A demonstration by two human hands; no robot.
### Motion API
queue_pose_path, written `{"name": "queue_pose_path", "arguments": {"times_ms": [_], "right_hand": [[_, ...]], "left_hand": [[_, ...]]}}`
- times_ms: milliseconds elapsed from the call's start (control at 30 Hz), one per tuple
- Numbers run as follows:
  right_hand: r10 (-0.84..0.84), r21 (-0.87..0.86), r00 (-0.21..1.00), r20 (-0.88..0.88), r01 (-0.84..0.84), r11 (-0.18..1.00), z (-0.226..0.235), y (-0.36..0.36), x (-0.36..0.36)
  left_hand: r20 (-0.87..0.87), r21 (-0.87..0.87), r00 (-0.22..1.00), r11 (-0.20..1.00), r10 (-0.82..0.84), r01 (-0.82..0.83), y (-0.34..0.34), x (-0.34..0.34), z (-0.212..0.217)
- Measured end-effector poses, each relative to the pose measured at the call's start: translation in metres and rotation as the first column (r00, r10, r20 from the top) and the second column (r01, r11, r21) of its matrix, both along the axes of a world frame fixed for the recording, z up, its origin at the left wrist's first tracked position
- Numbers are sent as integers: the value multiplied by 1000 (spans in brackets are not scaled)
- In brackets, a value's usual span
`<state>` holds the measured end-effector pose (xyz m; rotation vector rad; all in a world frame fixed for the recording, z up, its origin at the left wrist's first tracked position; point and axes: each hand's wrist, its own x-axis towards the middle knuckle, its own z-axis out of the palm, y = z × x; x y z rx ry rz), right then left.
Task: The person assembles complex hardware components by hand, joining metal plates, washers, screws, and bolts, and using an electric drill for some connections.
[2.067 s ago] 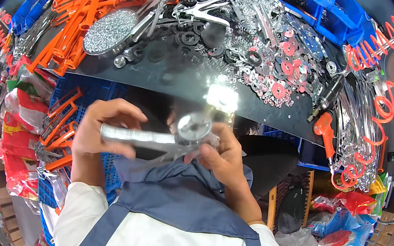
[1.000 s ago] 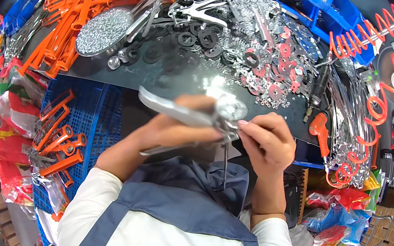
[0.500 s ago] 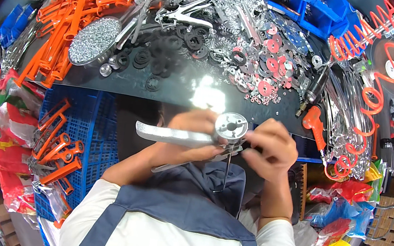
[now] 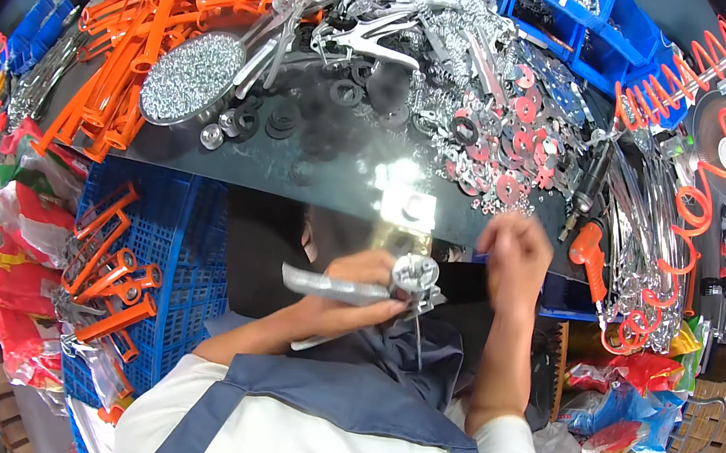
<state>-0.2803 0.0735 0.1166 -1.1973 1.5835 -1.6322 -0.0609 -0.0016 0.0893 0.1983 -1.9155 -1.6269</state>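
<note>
My left hand point(image 4: 361, 268) is closed round a silver metal lever handle point(image 4: 327, 287) with a round, holed head point(image 4: 415, 273) at its right end. A thin metal rod point(image 4: 418, 342) hangs down from beneath the head, in front of my apron. Apart from it, my right hand point(image 4: 516, 247) is raised at the table's front edge, just below a scatter of small nuts point(image 4: 501, 206). Motion blurs its fingers, so whether they hold anything cannot be made out. Red and grey washers point(image 4: 518, 137) lie in a pile beyond that hand.
Orange tube frames point(image 4: 156, 25) heap at the far left beside a dish of small shiny parts point(image 4: 190, 80). Silver handles point(image 4: 374, 40) lie behind black rings point(image 4: 344, 91). On the right are an orange-gripped air tool point(image 4: 590, 256), a coiled hose point(image 4: 694, 206) and blue bins point(image 4: 612, 39).
My right hand has left the round head and moved up to the table edge. My left hand has come lower, closer to my body, with the lever handle.
</note>
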Motion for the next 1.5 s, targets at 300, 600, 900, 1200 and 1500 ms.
{"name": "queue_pose_path", "arguments": {"times_ms": [300, 600, 900, 1200, 1500], "right_hand": [[6, 66, 229, -973, 257, 964, -53, -137, -45], [244, 79, 949, 198, -264, 961, 28, -31, 10], [394, 57, 910, -125, -390, 919, 28, 5, 27], [32, -112, 954, -300, -69, 991, 16, 18, 19], [-191, 223, 974, 121, 161, 961, -51, 62, 91]], "left_hand": [[-43, 34, 998, 999, 36, -34, 8, 5, -2], [-13, 176, 992, 977, 128, -124, 19, 2, -9], [7, 108, 1000, 994, 26, -26, 27, -8, 2], [-38, 19, 985, 985, 169, -169, 36, -17, 24], [-93, -251, 988, 958, 120, -140, 26, -23, -3]]}}
